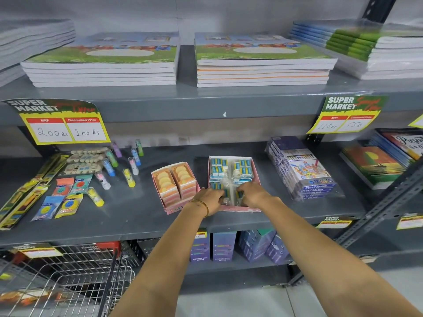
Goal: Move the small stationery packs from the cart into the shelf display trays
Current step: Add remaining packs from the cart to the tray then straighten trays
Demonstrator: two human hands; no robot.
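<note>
Eraser packs (229,171), blue-and-white in clear wrap, fill a pink display tray (256,177) on the middle grey shelf (137,216). Both hands reach into the tray's near end: the left hand (211,199), with a gold bangle (203,205) on its wrist, and the right hand (253,194) each have fingers closed on a wrapped pack there. Just left sits a second tray (170,208) of orange erasers. A wire cart (68,282) stands below left.
</note>
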